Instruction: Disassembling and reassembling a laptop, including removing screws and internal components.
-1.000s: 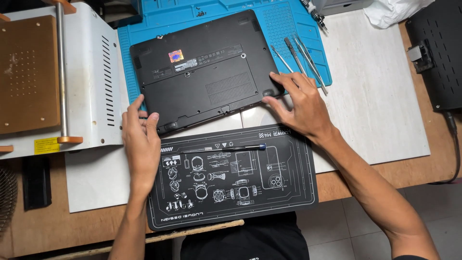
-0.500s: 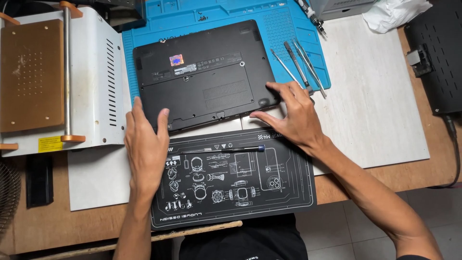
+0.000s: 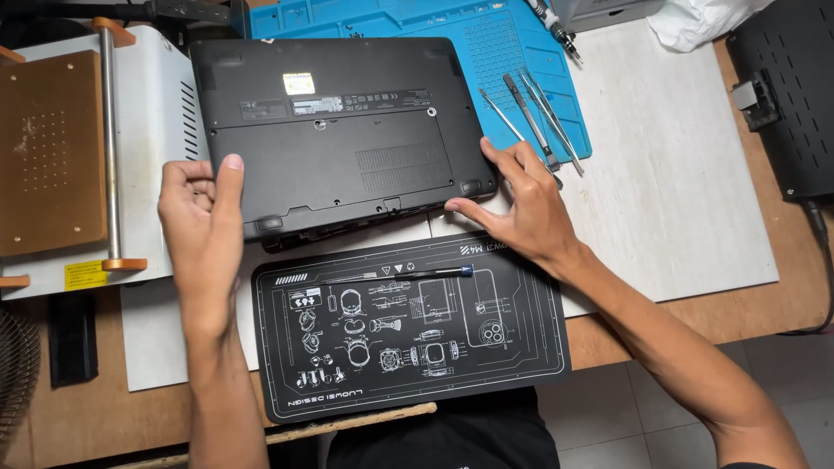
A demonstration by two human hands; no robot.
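Observation:
A black laptop [image 3: 339, 130] lies bottom side up, partly on a blue work mat [image 3: 486, 43]. My left hand [image 3: 201, 221] holds its near left corner, thumb on the underside. My right hand [image 3: 521, 204] grips its near right corner, fingers curled over the edge. In front of the laptop lies a black mat printed with white diagrams [image 3: 408, 326], and a thin dark pen-like tool [image 3: 434, 273] rests on that mat near my right hand.
A white machine with a brown plate and a steel rod [image 3: 78, 156] stands at the left. Several metal tweezers and pry tools [image 3: 530, 113] lie on the blue mat's right side. A black perforated box [image 3: 790, 95] sits at far right. A white board [image 3: 678, 174] covers the wooden table.
The laptop has been turned and pulled nearer, its long edge now squarer to me. Both hands shifted with it and stayed at its near corners.

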